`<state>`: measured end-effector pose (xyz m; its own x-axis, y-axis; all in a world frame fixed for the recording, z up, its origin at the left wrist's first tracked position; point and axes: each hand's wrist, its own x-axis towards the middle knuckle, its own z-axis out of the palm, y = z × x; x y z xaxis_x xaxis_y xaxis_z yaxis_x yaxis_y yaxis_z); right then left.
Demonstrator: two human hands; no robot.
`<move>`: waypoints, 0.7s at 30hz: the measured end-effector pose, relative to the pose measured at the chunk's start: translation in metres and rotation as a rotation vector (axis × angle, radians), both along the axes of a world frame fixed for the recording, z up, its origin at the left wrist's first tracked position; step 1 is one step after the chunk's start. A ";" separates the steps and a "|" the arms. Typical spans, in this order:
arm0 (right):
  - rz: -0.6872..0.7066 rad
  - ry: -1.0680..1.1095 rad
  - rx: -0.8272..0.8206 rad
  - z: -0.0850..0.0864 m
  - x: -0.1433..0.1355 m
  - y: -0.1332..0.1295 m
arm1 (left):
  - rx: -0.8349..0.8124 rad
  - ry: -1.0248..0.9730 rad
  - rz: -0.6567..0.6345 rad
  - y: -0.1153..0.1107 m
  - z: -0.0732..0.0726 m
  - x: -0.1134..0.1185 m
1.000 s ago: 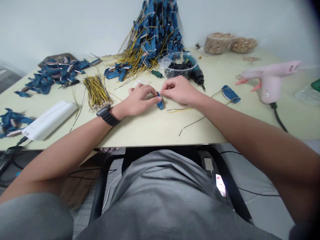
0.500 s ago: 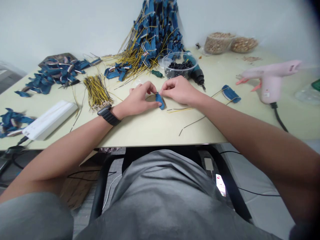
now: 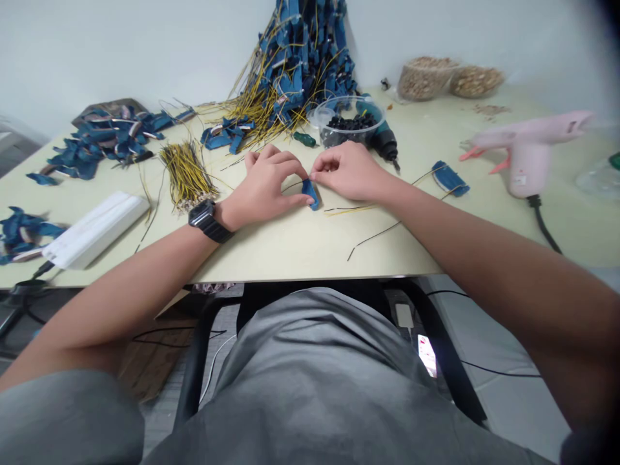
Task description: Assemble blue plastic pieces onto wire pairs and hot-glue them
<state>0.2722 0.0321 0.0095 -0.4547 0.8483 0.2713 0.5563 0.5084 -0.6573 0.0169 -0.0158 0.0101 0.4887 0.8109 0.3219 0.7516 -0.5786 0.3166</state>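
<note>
A small blue piece (image 3: 310,193) lies on the pale table (image 3: 300,248), pinched between both hands. My left hand (image 3: 264,184), with a black watch on its wrist, grips the piece from the left with thumb and forefinger. From the right, my right hand (image 3: 346,171) closes its fingertips on the piece's upper end, where a thin wire (image 3: 289,187) meets it. Loose yellow and black wires (image 3: 371,237) lie just right of the hands. Another blue piece (image 3: 449,179) rests further right.
A tall heap of blue pieces with yellow wires (image 3: 295,61) stands at the back, beside a clear bowl of dark bits (image 3: 349,123). A yellow wire bundle (image 3: 186,171) and white box (image 3: 94,229) lie left. A pink glue gun (image 3: 527,145) stands right.
The view has tilted slightly. My left hand's fingers have flattened and closed over the blue piece; both hands stay on it in the same spot.
</note>
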 end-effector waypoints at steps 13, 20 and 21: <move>0.103 -0.222 0.180 0.002 0.006 -0.002 | 0.013 -0.014 -0.006 -0.003 0.000 -0.001; 0.136 -0.324 0.265 0.006 0.009 -0.008 | 0.007 -0.020 0.002 -0.003 0.000 0.000; 0.142 -0.339 0.276 0.007 0.009 -0.008 | 0.006 -0.019 0.002 -0.003 0.000 0.000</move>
